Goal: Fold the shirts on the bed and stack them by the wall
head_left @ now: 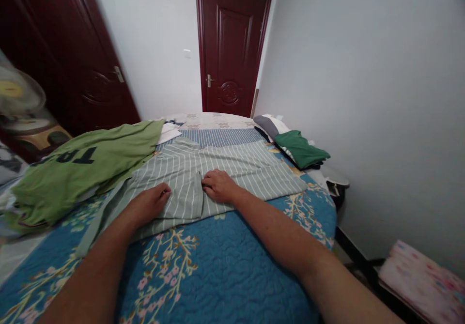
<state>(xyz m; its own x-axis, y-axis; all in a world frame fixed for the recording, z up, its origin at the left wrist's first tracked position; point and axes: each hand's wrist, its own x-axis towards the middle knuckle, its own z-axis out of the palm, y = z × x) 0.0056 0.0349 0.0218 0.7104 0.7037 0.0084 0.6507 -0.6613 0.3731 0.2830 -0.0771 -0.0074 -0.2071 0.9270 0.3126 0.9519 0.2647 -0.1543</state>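
The striped garment [185, 193] lies spread across the floral blue quilt [225, 266], whose bare near part gives our forearms room to reach over it. The broad surface seems to let the cloth lie open, though creases and a loose edge at the left keep it from being quite flat. Our left hand [154, 200] rests on it, loosely curled; we cannot tell whether its fingers pinch any fabric. Our right hand [220, 186] sits just beside, fingers bent at a raised fold near the middle, perhaps to steady it; its grip is hidden too. Further left, the light green shirt [109, 145] lies heaped, and to the right the dark green cloth [301, 148] lies bundled, both probably set aside to leave the middle free for us. Beyond the garment lies a blue-striped cloth [225, 136], and farthest off stands a door [232, 48].
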